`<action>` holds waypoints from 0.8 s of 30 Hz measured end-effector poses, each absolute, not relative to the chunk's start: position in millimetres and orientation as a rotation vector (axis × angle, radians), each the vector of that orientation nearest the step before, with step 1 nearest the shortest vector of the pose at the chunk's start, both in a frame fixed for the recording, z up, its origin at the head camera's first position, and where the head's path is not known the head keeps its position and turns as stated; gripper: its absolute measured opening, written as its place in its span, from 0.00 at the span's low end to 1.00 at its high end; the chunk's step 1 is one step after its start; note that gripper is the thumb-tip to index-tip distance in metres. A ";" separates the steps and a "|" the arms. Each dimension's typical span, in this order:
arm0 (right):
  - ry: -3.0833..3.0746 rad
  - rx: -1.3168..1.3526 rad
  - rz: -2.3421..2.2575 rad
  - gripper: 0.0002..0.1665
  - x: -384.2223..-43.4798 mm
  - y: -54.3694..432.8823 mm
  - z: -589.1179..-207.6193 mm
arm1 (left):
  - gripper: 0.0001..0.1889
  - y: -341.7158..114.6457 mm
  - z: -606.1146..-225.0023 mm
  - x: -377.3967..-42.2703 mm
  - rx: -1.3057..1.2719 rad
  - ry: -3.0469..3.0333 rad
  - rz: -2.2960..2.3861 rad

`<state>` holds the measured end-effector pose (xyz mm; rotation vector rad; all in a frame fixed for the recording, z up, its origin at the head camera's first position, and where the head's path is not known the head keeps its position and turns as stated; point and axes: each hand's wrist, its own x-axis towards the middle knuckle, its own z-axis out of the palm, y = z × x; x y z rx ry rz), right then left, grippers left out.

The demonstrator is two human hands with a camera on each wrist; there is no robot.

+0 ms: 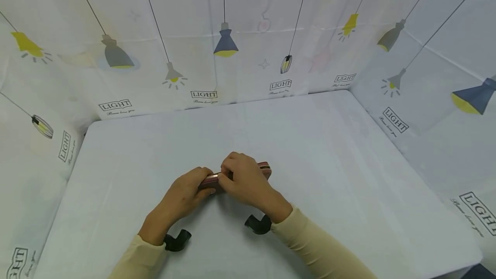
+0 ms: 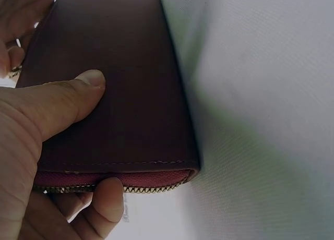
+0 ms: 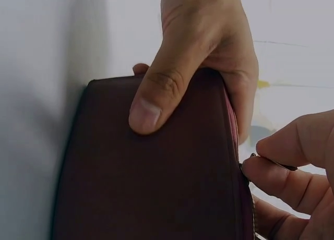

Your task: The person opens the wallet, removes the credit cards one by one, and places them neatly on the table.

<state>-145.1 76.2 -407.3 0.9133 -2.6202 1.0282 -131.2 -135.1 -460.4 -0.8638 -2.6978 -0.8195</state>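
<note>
A dark maroon zip-around wallet (image 1: 265, 169) stands on its long edge on the white table, with its zipper on top. My left hand (image 1: 181, 197) grips the wallet's left end. In the left wrist view the thumb presses the near face (image 2: 130, 120), and fingers curl around the zipped end. My right hand (image 1: 248, 183) is over the wallet's top edge. Its thumb and forefinger pinch the small zipper pull (image 3: 284, 166), seen in the right wrist view. How much of the zipper is undone is hidden by the hands.
The white-covered table (image 1: 329, 162) spreads around the wallet on all sides. White cloth walls (image 1: 248, 68) printed with lamps stand along its back and sides. Black curved wrist mounts (image 1: 179, 241) stick out beside both wrists, close to the tabletop.
</note>
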 end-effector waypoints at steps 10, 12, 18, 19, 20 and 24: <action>-2.599 0.946 1.022 0.12 -144.7 64.5 -409.7 | 0.16 -133.6 -460.9 -129.9 -0.829 -2.705 -0.836; -2.612 0.948 1.020 0.12 -144.3 62.3 -410.6 | 0.15 -133.7 -461.4 -129.5 -0.825 -2.705 -0.851; -2.597 0.991 1.010 0.12 -143.1 55.0 -413.0 | 0.16 -133.7 -464.0 -128.8 -0.792 -2.715 -0.894; -2.592 0.996 1.006 0.12 -143.0 54.1 -413.4 | 0.17 -133.7 -464.5 -128.7 -0.782 -2.718 -0.901; -2.588 0.999 1.000 0.12 -142.8 53.2 -413.4 | 0.17 -133.8 -465.1 -128.6 -0.776 -2.721 -0.909; -2.582 1.011 0.967 0.13 -142.0 50.3 -412.8 | 0.13 -134.6 -465.9 -127.9 -0.733 -2.742 -0.967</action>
